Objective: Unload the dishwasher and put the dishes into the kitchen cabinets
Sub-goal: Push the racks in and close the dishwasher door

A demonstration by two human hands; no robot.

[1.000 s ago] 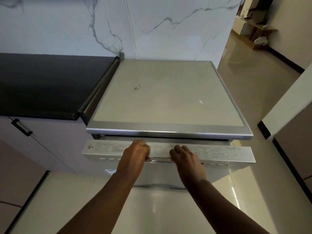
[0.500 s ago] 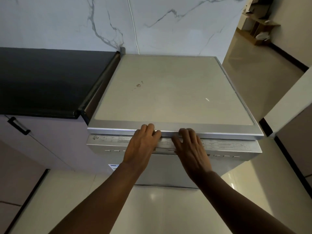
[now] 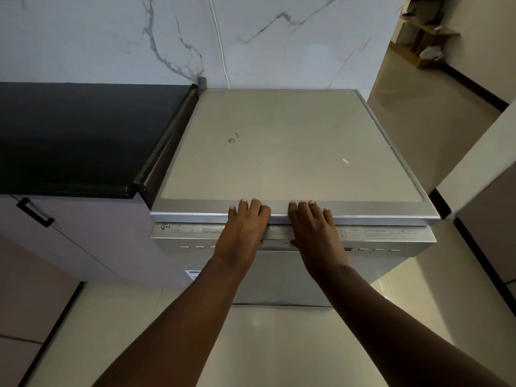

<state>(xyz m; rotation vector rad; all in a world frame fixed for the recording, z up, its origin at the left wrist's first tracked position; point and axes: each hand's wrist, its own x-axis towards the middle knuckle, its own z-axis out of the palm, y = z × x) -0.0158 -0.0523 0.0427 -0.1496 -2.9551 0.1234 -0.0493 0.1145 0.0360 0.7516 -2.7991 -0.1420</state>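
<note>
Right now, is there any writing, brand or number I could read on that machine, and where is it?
"13", after a small round logo: left end of the dishwasher door's top strip.
Printed tables along that strip, both sides of the left hand and right hand: too small to read.
Blue-and-white sticker low on the door front: blurred, unreadable.
Mark between the hands: hidden.
</note>
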